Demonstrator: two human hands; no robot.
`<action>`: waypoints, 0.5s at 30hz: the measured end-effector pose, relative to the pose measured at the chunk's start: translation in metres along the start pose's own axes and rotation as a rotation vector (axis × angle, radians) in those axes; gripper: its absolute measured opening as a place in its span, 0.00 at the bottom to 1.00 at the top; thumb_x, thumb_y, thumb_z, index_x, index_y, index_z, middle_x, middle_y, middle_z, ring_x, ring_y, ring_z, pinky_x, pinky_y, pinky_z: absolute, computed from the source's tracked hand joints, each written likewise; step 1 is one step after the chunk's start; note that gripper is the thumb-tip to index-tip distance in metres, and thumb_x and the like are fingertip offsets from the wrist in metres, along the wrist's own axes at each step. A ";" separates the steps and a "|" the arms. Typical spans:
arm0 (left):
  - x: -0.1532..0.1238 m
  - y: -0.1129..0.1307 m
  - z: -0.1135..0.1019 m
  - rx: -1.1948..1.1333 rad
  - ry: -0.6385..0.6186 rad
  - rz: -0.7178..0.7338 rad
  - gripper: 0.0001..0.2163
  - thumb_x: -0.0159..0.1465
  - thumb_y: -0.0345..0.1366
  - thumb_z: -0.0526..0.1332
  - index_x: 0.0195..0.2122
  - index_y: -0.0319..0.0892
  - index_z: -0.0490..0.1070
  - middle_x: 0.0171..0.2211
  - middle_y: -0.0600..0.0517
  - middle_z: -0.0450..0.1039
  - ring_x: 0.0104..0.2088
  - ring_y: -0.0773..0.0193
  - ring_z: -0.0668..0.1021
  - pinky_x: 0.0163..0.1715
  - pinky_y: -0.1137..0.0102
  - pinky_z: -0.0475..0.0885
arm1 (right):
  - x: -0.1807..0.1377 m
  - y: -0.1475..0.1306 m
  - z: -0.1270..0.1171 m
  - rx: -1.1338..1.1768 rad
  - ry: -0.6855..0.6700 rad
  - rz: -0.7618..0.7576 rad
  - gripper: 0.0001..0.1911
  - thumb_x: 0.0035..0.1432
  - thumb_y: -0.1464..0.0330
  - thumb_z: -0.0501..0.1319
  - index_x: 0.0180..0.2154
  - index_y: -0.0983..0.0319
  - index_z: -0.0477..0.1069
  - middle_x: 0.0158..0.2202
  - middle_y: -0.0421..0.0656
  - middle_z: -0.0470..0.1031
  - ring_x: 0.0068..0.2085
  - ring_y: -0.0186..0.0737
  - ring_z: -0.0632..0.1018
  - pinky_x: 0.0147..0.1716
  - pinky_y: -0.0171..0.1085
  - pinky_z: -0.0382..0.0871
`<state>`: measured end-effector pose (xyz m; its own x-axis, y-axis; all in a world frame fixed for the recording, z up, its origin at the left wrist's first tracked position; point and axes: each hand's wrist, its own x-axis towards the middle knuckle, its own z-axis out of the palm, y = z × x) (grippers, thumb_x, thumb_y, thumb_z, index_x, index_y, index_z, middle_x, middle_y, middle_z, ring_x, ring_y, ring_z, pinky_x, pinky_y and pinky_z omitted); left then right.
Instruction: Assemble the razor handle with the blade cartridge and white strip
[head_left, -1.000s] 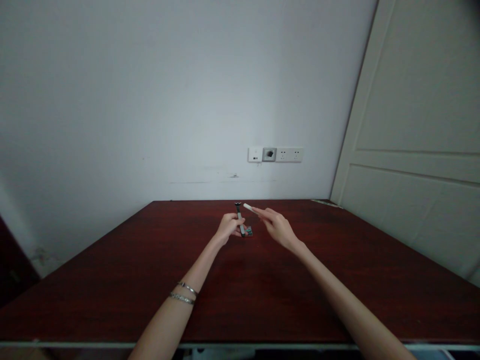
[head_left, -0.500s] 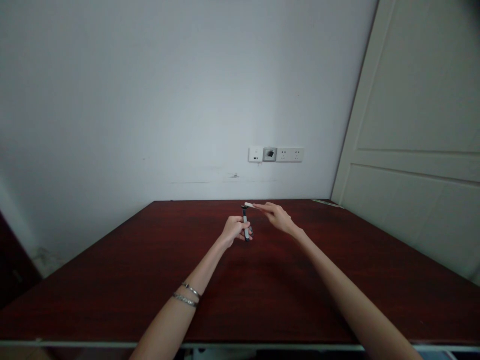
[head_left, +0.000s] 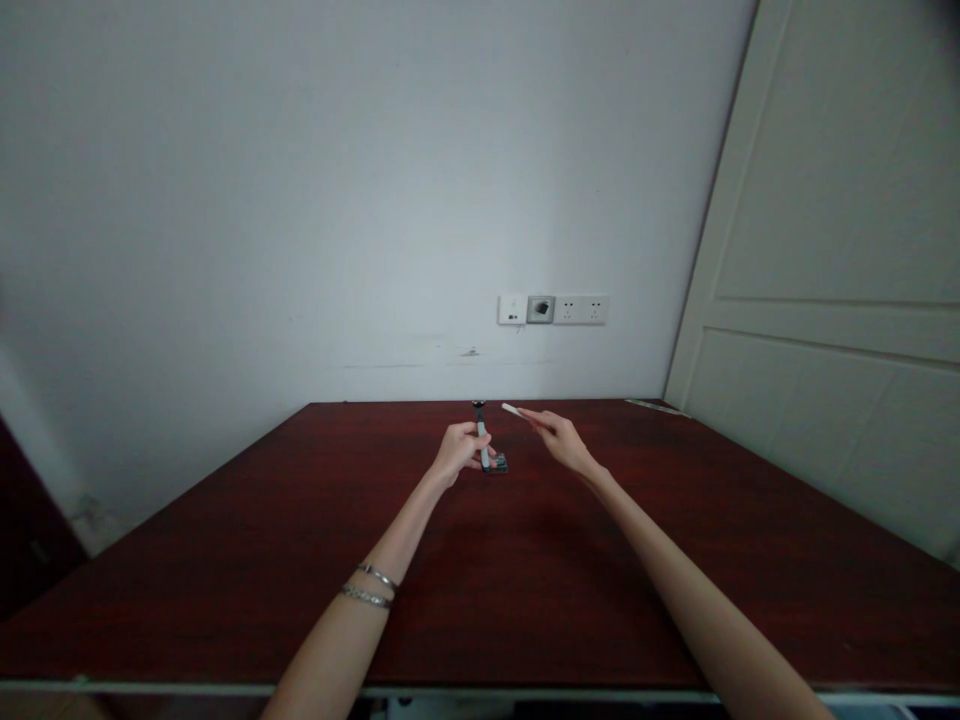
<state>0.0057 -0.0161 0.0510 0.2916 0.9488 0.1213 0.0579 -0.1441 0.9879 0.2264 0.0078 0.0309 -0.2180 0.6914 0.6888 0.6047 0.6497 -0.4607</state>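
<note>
A razor (head_left: 482,432) with a pale grey handle and a dark head stands nearly upright in my left hand (head_left: 456,450), which is closed around its handle. Beside the handle's lower end, at the fingers of that hand, is a small dark, partly see-through flat piece (head_left: 499,463); whether it is held or rests on the table I cannot tell. My right hand (head_left: 561,440) pinches a slim white stick-like thing (head_left: 511,409), whose tip points left toward the razor's head. A small gap lies between that tip and the razor. The fingers hide the stick's other end.
Both forearms reach over a dark red wooden table (head_left: 300,560). Behind it stands a white wall with a row of sockets (head_left: 568,310). A pale panelled door (head_left: 832,300) borders the right side. A thin flat strip (head_left: 658,407) lies at the back right edge.
My left hand has moved slightly left with the razor, and the razor's head has come away from the white stick's tip. My right hand has shifted a little to the right.
</note>
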 end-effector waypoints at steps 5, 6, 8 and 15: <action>0.001 -0.005 -0.001 0.034 -0.024 -0.008 0.05 0.57 0.34 0.57 0.30 0.37 0.64 0.26 0.47 0.74 0.23 0.63 0.78 0.20 0.74 0.70 | -0.001 -0.006 0.001 0.144 0.052 0.053 0.20 0.56 0.64 0.54 0.50 0.61 0.69 0.41 0.46 0.75 0.37 0.39 0.73 0.38 0.37 0.66; 0.001 -0.006 -0.001 0.046 -0.024 -0.004 0.05 0.57 0.34 0.57 0.30 0.37 0.64 0.26 0.47 0.74 0.23 0.63 0.78 0.19 0.74 0.69 | -0.001 -0.008 0.001 0.138 0.053 0.065 0.20 0.56 0.63 0.55 0.49 0.61 0.70 0.39 0.46 0.75 0.35 0.39 0.73 0.37 0.36 0.67; 0.002 -0.007 -0.001 0.067 -0.018 0.011 0.05 0.57 0.34 0.57 0.31 0.37 0.64 0.26 0.47 0.74 0.23 0.64 0.78 0.19 0.74 0.69 | -0.001 -0.010 0.002 0.104 0.062 0.080 0.19 0.55 0.62 0.55 0.47 0.62 0.71 0.34 0.45 0.75 0.31 0.37 0.72 0.33 0.36 0.67; 0.004 -0.012 -0.003 0.078 -0.059 0.060 0.05 0.57 0.34 0.58 0.32 0.37 0.65 0.26 0.48 0.74 0.22 0.65 0.77 0.20 0.75 0.69 | -0.008 -0.014 0.007 0.282 0.066 0.247 0.21 0.52 0.58 0.57 0.42 0.66 0.73 0.28 0.44 0.73 0.20 0.31 0.70 0.16 0.31 0.64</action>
<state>0.0032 -0.0092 0.0399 0.3522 0.9200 0.1717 0.1117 -0.2235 0.9683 0.2141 -0.0047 0.0283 -0.0362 0.8221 0.5682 0.3966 0.5337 -0.7469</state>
